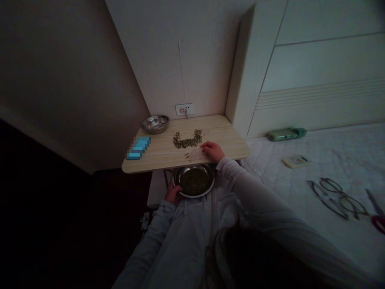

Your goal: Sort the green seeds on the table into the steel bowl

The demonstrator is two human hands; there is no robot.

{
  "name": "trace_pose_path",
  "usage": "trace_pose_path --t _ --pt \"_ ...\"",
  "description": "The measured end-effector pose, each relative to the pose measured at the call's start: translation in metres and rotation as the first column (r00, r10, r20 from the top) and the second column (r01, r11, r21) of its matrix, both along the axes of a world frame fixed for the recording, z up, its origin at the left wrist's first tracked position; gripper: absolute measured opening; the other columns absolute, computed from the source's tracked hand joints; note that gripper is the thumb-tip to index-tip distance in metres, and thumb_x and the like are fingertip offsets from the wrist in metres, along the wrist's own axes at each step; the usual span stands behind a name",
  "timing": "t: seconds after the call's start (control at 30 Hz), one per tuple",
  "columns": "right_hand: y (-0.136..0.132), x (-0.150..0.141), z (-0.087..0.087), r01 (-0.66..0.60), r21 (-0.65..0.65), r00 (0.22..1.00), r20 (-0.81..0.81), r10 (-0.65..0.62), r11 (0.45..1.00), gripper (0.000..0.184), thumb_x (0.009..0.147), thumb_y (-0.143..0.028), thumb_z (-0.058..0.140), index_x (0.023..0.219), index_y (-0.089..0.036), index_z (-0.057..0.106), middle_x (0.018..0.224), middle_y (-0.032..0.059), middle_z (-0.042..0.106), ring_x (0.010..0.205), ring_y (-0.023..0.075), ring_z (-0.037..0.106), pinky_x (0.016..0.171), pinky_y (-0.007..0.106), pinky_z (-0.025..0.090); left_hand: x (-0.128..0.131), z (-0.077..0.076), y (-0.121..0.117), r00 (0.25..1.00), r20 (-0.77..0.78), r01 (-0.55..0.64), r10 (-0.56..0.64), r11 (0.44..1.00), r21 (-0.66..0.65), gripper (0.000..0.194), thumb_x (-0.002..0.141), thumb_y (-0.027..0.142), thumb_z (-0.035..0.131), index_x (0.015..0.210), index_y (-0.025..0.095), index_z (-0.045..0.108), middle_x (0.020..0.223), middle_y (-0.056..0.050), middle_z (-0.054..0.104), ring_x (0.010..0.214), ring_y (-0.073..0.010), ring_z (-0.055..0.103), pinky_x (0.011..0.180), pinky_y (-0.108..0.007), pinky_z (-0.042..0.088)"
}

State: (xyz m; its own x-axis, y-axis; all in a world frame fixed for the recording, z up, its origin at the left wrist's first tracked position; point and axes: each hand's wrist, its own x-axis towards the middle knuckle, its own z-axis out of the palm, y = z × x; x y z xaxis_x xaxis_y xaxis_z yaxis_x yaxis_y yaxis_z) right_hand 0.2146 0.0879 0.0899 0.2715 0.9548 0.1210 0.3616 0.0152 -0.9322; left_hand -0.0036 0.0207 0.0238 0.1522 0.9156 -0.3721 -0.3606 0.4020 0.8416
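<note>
My left hand is closed on the left rim of a metal bowl, just below the front edge of the small wooden table. Small dark greenish grains fill much of this bowl's bottom. Over the table's front right part, my right hand pinches a thin clear piece, perhaps plastic; its exact kind is hard to make out. More of the same looking grains lie in a U-shaped patch beyond that hand. A few loose grains are scattered beside the clear piece's left edge.
A second metal bowl stands at the table's back left, with a blue-screened phone in front of it. A wall socket is behind. On the bed at right lie a green bottle-like object, eyeglasses and scissors.
</note>
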Motion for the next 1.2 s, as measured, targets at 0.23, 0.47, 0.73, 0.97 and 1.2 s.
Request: trace_pose_path --t 0.23,0.47,0.73,0.97,1.2 --pt "0.0029 0.0018 -0.0035 -0.022 0.023 1.000 0.004 0.022 0.999 0.020 0.062 -0.018 0.049 0.076 -0.018 0.063 0.061 -0.0034 0.060 0.060 0.0102 0.051 0.065 0.024 0.039 0.0000 0.0018 -0.0009 1.000 -0.009 0.011 -0.011 1.000 -0.004 0.076 0.046 0.007 0.054 0.119 0.026 0.045 0.094 -0.003 0.064 0.080 -0.0237 0.060 0.055 -0.032 0.051" --pt "0.0036 0.0026 -0.0066 -0.077 0.037 0.997 0.020 0.076 0.996 0.019 0.063 -0.020 0.049 0.076 -0.018 0.063 0.063 -0.0029 0.060 0.063 0.0106 0.052 0.068 0.025 0.040 0.0002 0.0005 0.0000 1.000 0.005 0.008 -0.008 1.000 0.008 0.076 0.045 0.007 0.053 0.118 0.026 0.046 0.092 -0.002 0.064 0.077 -0.0224 0.060 0.055 -0.031 0.051" --pt "0.0010 0.0015 -0.0039 -0.080 0.001 0.997 -0.001 0.080 0.997 0.020 0.062 -0.018 0.050 0.076 -0.019 0.064 0.061 -0.0036 0.059 0.061 0.0104 0.050 0.066 0.024 0.039 -0.0003 -0.0008 0.0003 1.000 -0.017 0.001 -0.001 1.000 -0.006 0.076 0.045 0.006 0.053 0.118 0.026 0.047 0.084 -0.001 0.064 0.075 -0.0221 0.060 0.055 -0.032 0.050" --pt "-0.0017 -0.0004 -0.0025 -0.107 0.002 0.993 0.057 0.106 0.994 0.020 0.063 -0.018 0.049 0.076 -0.019 0.065 0.063 -0.0032 0.062 0.062 0.0102 0.051 0.064 0.023 0.039 0.0001 0.0009 -0.0001 1.000 0.001 0.020 -0.020 1.000 0.011 0.072 0.045 0.008 0.053 0.116 0.025 0.049 0.086 -0.002 0.064 0.078 -0.0229 0.060 0.056 -0.032 0.050" --pt "-0.0032 -0.0004 -0.0013 -0.145 -0.048 0.989 0.028 0.146 0.988 0.017 0.061 -0.017 0.050 0.070 -0.018 0.064 0.057 -0.0045 0.059 0.056 0.0092 0.049 0.060 0.022 0.038 0.0005 0.0048 -0.0018 1.000 -0.014 0.023 -0.023 1.000 0.005 0.071 0.045 0.009 0.054 0.114 0.025 0.049 0.089 -0.002 0.064 0.077 -0.0224 0.060 0.055 -0.031 0.050"
